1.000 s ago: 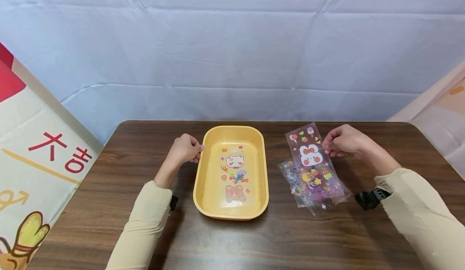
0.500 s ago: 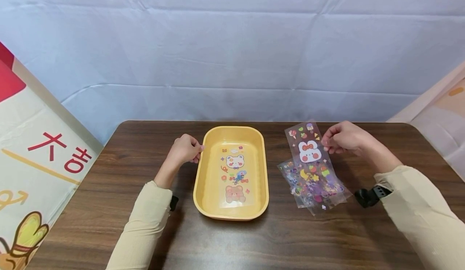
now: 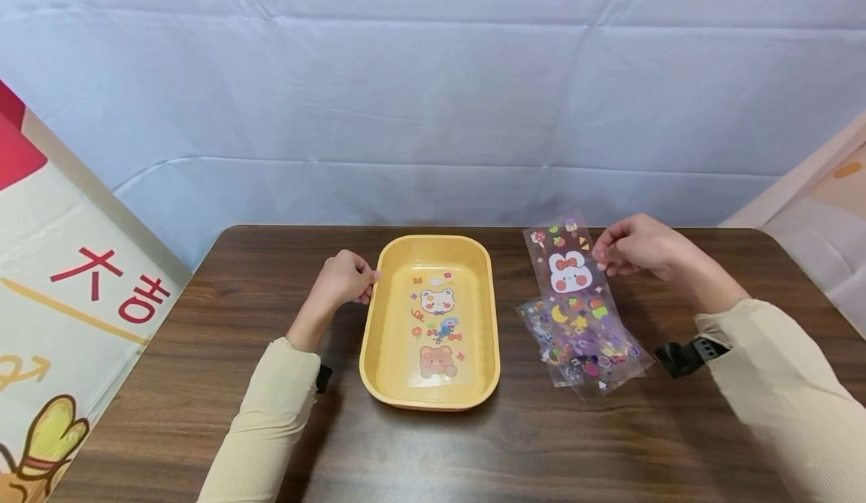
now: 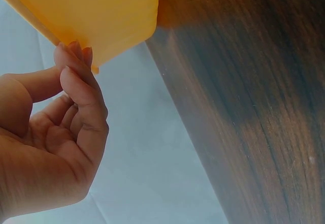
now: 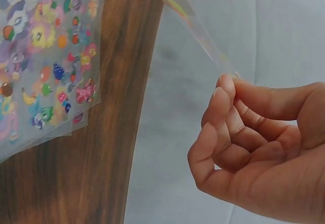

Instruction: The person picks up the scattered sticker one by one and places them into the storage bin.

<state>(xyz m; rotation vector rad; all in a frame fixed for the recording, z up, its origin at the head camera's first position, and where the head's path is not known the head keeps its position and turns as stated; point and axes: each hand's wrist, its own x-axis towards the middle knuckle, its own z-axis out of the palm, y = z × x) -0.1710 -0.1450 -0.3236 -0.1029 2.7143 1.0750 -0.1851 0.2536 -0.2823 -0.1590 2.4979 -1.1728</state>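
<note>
A yellow tray (image 3: 379,322) sits mid-table with a clear sticker sheet (image 3: 437,326) of bears lying flat inside. My left hand (image 3: 345,277) has curled fingertips touching the tray's left rim (image 4: 101,26). My right hand (image 3: 632,247) pinches the far edge of a clear bunny sticker sheet (image 3: 571,277), lifting that end off a small pile of sticker sheets (image 3: 582,353) on the table. In the right wrist view the lifted sheet (image 5: 198,28) runs edge-on up from my thumb and forefinger, with the pile (image 5: 45,56) below.
The dark wooden table (image 3: 203,353) ends at a pale blue cloth backdrop (image 3: 433,97). A printed banner (image 3: 61,300) leans at the left and another board (image 3: 819,210) at the right. Black wrist straps (image 3: 683,356) show on both sleeves.
My right hand has risen and shifted slightly left, lifting the far end of the bunny sheet higher. The left hand and the tray have stayed still.
</note>
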